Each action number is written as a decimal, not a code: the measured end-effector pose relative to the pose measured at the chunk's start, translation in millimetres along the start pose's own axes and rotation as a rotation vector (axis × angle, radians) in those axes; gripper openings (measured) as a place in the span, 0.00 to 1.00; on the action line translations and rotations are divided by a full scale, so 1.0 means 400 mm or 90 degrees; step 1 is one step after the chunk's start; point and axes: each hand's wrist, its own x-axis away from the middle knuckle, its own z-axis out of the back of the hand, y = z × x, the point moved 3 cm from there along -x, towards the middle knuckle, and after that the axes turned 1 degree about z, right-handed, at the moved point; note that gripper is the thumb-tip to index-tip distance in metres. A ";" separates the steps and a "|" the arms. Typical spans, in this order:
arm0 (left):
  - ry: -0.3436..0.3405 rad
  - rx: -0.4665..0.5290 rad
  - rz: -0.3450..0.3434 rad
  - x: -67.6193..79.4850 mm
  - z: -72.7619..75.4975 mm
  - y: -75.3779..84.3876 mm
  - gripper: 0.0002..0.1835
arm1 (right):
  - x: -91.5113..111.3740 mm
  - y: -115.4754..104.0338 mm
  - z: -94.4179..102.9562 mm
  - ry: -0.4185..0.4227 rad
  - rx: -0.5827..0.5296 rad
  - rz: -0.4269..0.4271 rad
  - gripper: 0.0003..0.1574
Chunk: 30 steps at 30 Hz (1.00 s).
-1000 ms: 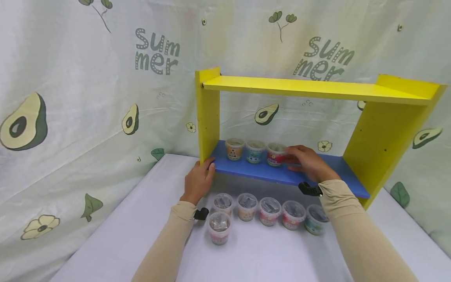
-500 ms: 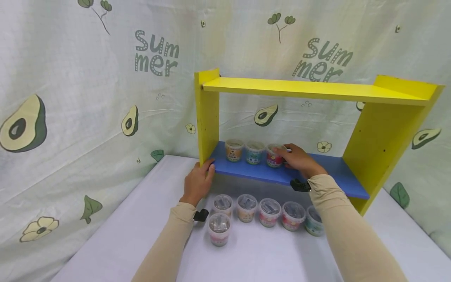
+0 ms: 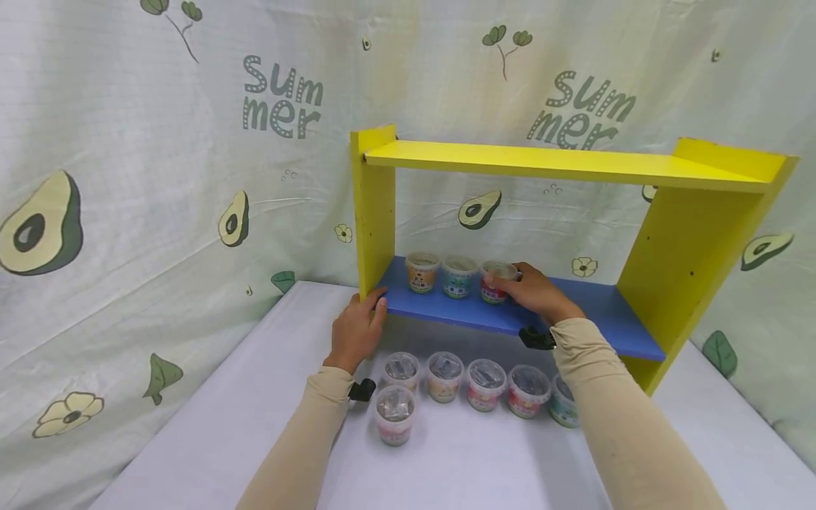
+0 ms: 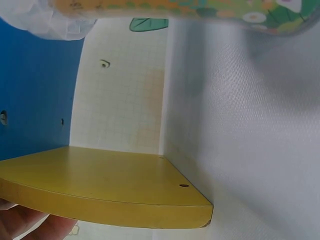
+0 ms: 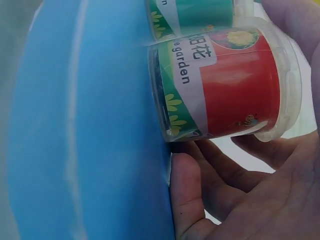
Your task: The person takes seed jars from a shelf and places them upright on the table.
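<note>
Three clear plastic tubs stand side by side on the blue shelf board: an orange-labelled tub (image 3: 422, 280), a teal-labelled tub (image 3: 457, 285) and a red-labelled tub (image 5: 240, 85). My right hand (image 3: 538, 292) holds the red one from its right side, thumb across the front near the rim. In the right wrist view the tub's base is against the blue board, and the other fingers lie along its side. My left hand (image 3: 357, 331) grips the front edge of the shelf unit's yellow left side panel (image 3: 372, 212); fingertips show beyond the panel in the left wrist view.
Several lidded tubs stand on the white table (image 3: 210, 439) below the shelf: a row behind, partly covered by my right sleeve, and a pink-labelled tub (image 3: 394, 418) in front. A yellow upper board (image 3: 542, 161) spans above. A printed cloth (image 3: 159, 198) hangs behind.
My right hand has moved left and closed around the red-labelled tub, its thumb now across the front. My left hand stays on the side panel.
</note>
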 end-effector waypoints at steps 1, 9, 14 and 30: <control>-0.002 0.001 0.001 0.000 0.001 0.001 0.24 | 0.000 0.001 0.000 0.000 0.007 0.001 0.60; -0.001 -0.003 0.003 0.001 -0.001 0.001 0.24 | 0.003 0.010 0.001 0.014 0.004 -0.004 0.57; 0.004 0.000 0.006 -0.001 0.000 0.001 0.24 | 0.009 0.010 0.005 0.015 -0.018 -0.009 0.59; 0.004 0.003 0.002 -0.001 -0.001 -0.001 0.24 | 0.015 0.050 0.025 0.048 -0.241 0.004 0.54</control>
